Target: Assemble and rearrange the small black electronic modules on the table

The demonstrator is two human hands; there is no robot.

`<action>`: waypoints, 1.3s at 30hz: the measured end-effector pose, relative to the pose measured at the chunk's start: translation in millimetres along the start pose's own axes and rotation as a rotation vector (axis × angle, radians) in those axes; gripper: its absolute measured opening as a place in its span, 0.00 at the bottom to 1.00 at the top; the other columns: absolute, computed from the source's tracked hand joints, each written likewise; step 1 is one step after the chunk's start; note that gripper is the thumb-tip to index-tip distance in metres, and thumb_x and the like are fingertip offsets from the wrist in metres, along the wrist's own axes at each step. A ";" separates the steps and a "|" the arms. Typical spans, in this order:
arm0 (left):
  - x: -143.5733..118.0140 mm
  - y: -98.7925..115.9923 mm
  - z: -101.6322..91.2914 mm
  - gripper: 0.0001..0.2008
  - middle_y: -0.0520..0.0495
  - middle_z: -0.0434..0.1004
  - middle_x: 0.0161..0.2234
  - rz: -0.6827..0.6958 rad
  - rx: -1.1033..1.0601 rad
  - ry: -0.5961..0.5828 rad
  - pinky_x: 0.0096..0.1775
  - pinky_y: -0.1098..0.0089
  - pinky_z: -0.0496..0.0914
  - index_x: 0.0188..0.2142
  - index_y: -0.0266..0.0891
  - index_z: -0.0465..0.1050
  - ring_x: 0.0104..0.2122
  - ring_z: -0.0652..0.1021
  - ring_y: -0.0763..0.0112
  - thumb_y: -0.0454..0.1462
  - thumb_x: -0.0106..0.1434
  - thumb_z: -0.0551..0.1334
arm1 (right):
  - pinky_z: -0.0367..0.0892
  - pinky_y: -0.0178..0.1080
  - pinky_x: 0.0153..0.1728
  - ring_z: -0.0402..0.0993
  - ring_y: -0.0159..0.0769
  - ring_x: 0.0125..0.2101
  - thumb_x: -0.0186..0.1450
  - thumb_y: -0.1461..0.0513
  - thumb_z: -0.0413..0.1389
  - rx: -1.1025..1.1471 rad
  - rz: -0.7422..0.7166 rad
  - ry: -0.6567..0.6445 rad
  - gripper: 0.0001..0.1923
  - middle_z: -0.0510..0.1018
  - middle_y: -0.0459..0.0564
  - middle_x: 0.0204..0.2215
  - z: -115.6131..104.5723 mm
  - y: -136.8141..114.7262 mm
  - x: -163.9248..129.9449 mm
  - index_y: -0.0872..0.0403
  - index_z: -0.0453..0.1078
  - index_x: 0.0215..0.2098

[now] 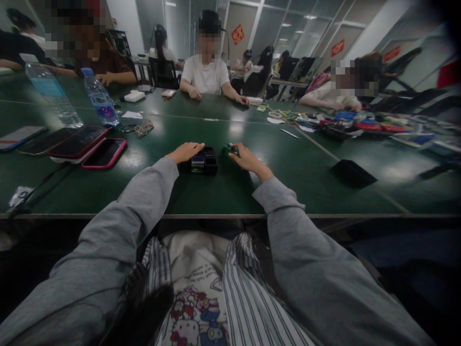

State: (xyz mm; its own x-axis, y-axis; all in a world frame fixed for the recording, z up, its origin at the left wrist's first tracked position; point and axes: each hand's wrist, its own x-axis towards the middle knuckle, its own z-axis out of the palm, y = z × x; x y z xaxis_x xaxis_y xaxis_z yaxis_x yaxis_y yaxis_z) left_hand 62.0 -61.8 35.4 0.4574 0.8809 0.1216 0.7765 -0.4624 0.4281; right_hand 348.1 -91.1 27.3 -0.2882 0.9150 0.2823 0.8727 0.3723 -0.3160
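A small black open-topped box [210, 158] with compartments stands on the green table in front of me. At its left front sits a little block with a screen-like face [197, 162]. My left hand [185, 152] grips the box at its far left side, its fingertips partly hidden behind it. Just to the right, my right hand [247, 157] holds a green circuit board [226, 149] between thumb and fingers, slightly apart from the box. The board's underside is out of sight.
On the left lie several phones, including a pink-edged one [104, 154], with a blue-capped bottle [101, 98] behind them. A dark flat wedge-shaped thing [353, 173] lies to the right. Tools and pouches [360, 124] crowd the far right. A person in white [205, 77] sits opposite.
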 end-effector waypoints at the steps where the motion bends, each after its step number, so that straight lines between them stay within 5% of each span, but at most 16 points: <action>1: 0.3 -0.3 0.3 0.32 0.39 0.77 0.49 0.002 0.008 0.001 0.49 0.62 0.67 0.48 0.37 0.73 0.47 0.76 0.59 0.54 0.70 0.39 | 0.66 0.53 0.51 0.72 0.53 0.50 0.68 0.54 0.51 -0.004 -0.001 -0.004 0.23 0.74 0.63 0.49 -0.5 -0.5 0.0 0.57 0.59 0.58; 39: -3.2 4.7 -1.9 0.29 0.41 0.78 0.43 -0.009 0.000 -0.005 0.49 0.64 0.67 0.45 0.40 0.73 0.47 0.76 0.61 0.53 0.70 0.39 | 0.65 0.55 0.54 0.69 0.54 0.53 0.66 0.56 0.53 -0.009 -0.034 -0.057 0.27 0.72 0.64 0.52 -3.1 1.5 -1.5 0.58 0.56 0.60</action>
State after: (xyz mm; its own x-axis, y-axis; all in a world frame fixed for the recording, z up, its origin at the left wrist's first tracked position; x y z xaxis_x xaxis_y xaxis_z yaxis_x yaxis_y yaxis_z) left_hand 63.3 -66.6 38.8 0.4526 0.8844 0.1138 0.7806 -0.4547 0.4288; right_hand 351.1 -92.4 29.2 -0.3391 0.9095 0.2405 0.8654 0.4018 -0.2993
